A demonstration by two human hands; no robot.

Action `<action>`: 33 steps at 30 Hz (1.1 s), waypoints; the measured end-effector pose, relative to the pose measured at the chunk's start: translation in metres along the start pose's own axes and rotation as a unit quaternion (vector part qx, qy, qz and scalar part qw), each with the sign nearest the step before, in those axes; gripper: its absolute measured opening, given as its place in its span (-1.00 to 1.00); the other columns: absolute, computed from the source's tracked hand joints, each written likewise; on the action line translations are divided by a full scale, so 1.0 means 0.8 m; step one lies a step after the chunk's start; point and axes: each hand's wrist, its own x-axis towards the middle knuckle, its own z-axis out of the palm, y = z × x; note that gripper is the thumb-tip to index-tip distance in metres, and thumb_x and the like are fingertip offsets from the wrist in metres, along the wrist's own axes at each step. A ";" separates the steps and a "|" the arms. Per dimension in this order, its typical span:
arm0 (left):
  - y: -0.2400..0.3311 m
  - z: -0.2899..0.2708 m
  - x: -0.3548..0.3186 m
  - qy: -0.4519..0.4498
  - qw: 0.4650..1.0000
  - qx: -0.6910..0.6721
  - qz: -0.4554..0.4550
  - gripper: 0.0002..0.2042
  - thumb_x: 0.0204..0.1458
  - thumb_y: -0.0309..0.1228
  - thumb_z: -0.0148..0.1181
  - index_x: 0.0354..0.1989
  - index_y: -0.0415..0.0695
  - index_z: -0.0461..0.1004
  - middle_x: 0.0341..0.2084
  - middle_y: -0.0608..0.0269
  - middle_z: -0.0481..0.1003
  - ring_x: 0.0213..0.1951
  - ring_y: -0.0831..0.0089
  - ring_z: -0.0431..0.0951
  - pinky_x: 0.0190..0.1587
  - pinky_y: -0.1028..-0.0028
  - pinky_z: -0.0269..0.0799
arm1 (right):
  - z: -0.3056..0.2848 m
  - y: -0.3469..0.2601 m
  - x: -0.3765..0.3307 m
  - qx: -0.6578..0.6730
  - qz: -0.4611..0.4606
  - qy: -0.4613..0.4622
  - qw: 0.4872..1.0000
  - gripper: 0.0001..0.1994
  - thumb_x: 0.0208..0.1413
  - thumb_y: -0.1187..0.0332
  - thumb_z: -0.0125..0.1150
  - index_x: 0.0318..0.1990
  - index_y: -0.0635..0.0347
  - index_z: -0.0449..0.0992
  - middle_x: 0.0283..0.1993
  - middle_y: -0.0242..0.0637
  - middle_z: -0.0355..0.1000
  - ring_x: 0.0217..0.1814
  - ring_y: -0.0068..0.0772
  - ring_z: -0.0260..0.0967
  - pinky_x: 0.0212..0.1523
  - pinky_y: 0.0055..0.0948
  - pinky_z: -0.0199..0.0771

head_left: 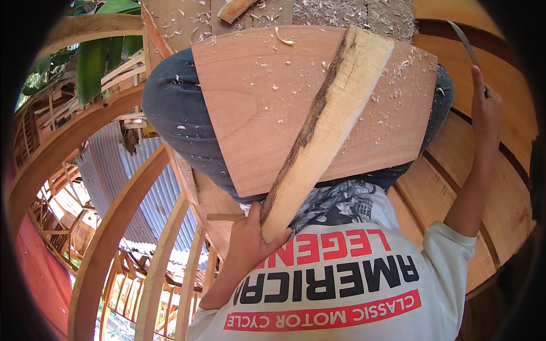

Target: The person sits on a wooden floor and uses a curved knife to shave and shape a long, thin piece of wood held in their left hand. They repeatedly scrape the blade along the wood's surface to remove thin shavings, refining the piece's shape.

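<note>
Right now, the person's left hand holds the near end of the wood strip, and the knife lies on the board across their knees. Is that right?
Not quite: the knife isn't lying on the board; the head view shows it in the raised right hand. The left hand does hold the near end of the wood strip.

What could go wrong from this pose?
Knife raised in the right hand: a slip could reach the legs.
Wood strip gripped near one end by the left hand: the far end might pivot.
Board lies across the lap: it may shift under load.
</note>
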 end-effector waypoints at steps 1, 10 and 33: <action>0.003 -0.002 0.000 0.001 1.000 -0.011 -0.010 -0.40 -0.14 -0.08 0.28 -0.14 -0.37 0.24 -0.60 -0.16 0.43 -0.50 -0.07 0.52 -0.43 0.24 0.41 | -0.006 0.007 0.001 -0.008 -0.004 0.004 1.000 -0.37 0.10 -0.18 0.01 -0.59 0.35 0.33 -0.73 -0.36 0.12 -0.61 -0.53 0.04 -0.56 -0.39 0.11; -0.006 0.004 0.002 0.000 0.995 -0.097 -0.016 -0.39 -0.12 -0.10 0.26 -0.09 -0.39 0.24 -0.57 -0.18 0.43 -0.48 -0.09 0.51 -0.40 0.26 0.40 | 0.035 -0.098 -0.145 0.083 -0.337 -0.059 0.936 -0.43 -0.19 -0.20 0.26 -0.69 0.19 0.36 -0.76 -0.18 0.25 -0.70 -0.20 0.32 -0.67 -0.36 0.28; 0.005 -0.004 0.002 -0.070 0.978 -0.190 -0.052 -0.35 -0.14 -0.17 0.28 0.05 -0.35 0.23 -0.21 -0.17 0.45 -0.13 0.04 0.50 -0.06 0.32 0.35 | 0.024 -0.091 -0.120 0.095 -0.369 -0.043 0.924 -0.41 -0.30 -0.23 0.31 -0.68 0.17 0.31 -0.79 -0.27 0.17 -0.76 -0.24 0.22 -0.68 -0.41 0.24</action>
